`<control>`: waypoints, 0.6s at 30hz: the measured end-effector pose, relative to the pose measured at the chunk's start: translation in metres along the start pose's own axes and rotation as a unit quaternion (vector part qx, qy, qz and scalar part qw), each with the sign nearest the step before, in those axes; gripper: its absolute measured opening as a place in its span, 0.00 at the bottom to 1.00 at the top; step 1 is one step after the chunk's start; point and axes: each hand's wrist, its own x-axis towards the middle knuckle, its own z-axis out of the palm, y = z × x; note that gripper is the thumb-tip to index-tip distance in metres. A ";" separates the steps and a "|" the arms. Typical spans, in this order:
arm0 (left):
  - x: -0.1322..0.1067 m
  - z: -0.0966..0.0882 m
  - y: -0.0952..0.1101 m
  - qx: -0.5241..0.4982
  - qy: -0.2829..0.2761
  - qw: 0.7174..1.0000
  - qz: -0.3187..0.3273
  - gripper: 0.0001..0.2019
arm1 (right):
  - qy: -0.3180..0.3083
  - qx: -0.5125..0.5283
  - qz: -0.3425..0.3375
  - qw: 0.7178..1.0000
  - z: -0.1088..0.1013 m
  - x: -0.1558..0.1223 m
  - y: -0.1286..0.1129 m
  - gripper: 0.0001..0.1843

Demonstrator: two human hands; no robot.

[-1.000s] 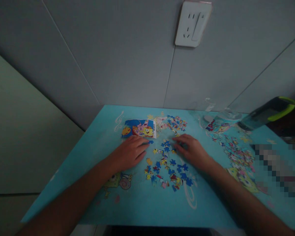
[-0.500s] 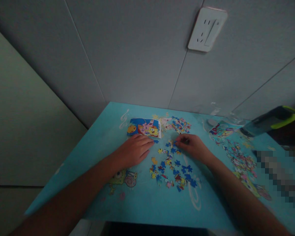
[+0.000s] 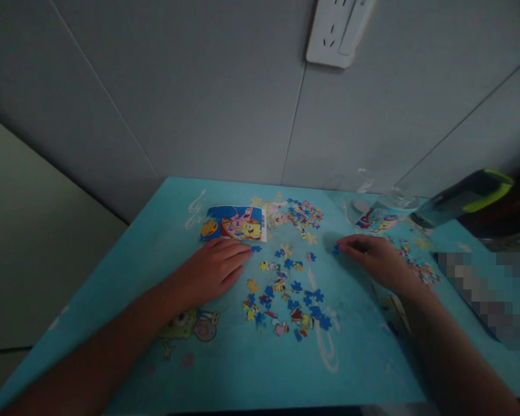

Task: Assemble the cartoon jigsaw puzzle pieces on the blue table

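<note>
My left hand (image 3: 219, 268) lies flat on the turquoise table, fingers stretched out below the picture card (image 3: 234, 222) with its cartoon figures. By its fingertips is a single blue puzzle piece (image 3: 256, 249); whether they touch it I cannot tell. Farther right, my right hand (image 3: 372, 254) is closed in a pinch on a blue puzzle piece (image 3: 335, 249) at or just above the tabletop. Between the hands lie loose puzzle pieces (image 3: 297, 286), mostly blue, with some yellow and red ones.
A heap of small pieces (image 3: 305, 214) lies at the back. Behind my right hand stands a clear container (image 3: 385, 211) with a cartoon label, beside a dark bottle (image 3: 459, 199) with a lime-green edge. More pieces (image 3: 422, 268) are spread past my right wrist. A wall socket (image 3: 340, 34) is above.
My right hand has moved right, away from the loose pieces, with a blue puzzle piece in its fingers. The left hand stays by the card. The camera view has shifted slightly.
</note>
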 end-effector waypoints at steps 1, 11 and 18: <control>0.000 -0.001 0.000 -0.003 -0.001 1.000 -0.002 0.18 | -0.007 -0.004 -0.003 1.000 0.002 0.000 -0.003 0.16; -0.002 -0.002 -0.002 0.009 -0.011 1.000 0.000 0.19 | -0.042 0.010 -0.034 0.998 0.020 -0.005 -0.019 0.13; -0.003 -0.003 -0.002 0.006 -0.024 1.000 -0.003 0.20 | -0.051 0.006 -0.026 0.998 0.020 -0.004 -0.021 0.14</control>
